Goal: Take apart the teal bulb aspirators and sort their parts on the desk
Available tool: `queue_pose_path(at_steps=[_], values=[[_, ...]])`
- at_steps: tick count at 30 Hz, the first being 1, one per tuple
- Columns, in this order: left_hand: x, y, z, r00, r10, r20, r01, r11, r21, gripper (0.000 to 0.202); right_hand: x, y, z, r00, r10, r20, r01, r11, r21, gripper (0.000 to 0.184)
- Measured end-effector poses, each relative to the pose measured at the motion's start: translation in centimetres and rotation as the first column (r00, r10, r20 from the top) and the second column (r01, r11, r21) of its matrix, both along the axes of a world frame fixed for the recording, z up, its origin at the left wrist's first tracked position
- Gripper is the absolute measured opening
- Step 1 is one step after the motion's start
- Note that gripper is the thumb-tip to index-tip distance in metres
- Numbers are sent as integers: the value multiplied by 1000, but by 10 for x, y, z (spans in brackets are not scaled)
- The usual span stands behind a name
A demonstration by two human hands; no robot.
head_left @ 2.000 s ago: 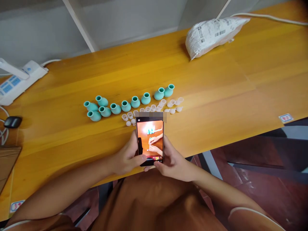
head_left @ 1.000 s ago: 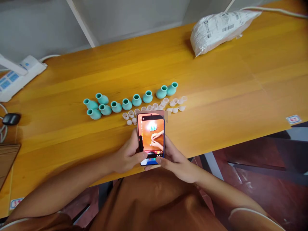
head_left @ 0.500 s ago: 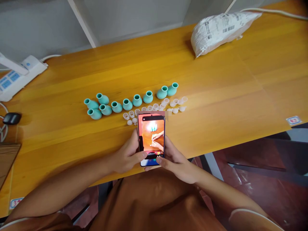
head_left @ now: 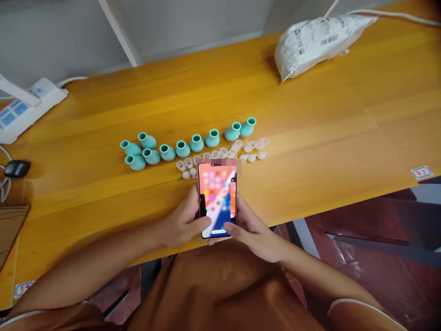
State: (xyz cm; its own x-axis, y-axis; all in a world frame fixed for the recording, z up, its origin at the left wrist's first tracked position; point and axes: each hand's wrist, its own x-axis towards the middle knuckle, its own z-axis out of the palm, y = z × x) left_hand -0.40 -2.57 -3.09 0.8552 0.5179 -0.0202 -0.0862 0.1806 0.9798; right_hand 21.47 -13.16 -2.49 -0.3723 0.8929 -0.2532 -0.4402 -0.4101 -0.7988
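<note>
A smartphone [head_left: 215, 200] is held upright between both hands at the table's near edge, its lit screen showing blurred app icons. My left hand [head_left: 188, 223] grips its left side, thumb over the lower screen. On the opposite side my right hand [head_left: 255, 230] closes round the phone, thumb at the bottom of the screen; the fingers behind it are partly hidden. Beyond the phone stand several turquoise vase-shaped pieces [head_left: 196, 143] with open necks, in an uneven row. Small clear plastic cups [head_left: 215, 155] and white round pieces [head_left: 186, 175] lie nearer, partly covered by the phone.
A white plastic parcel [head_left: 320, 43] lies at the back right of the wooden table [head_left: 327, 119]. On the left are a white power strip [head_left: 32, 110], a black mouse-like object [head_left: 17, 168] and a piece of cardboard [head_left: 10, 230]. A grey partition [head_left: 193, 27] borders the back.
The phone screen has switched from a picture of hands and turquoise pieces to a page of icons, with a small window at its right edge. Both hands keep their hold.
</note>
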Motion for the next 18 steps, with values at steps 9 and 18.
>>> queue_pose_path(at_steps=[9, 18], values=[[1, 0, 4, 999, -33, -24, 32, 997, -67, 56, 5, 0, 0, 999, 35, 21, -35, 999, 2, 85], [-3, 0, -6, 998, 31, -57, -25, 995, 98, 59, 6, -1, -1, 995, 37, 88, -39, 999, 20, 89]])
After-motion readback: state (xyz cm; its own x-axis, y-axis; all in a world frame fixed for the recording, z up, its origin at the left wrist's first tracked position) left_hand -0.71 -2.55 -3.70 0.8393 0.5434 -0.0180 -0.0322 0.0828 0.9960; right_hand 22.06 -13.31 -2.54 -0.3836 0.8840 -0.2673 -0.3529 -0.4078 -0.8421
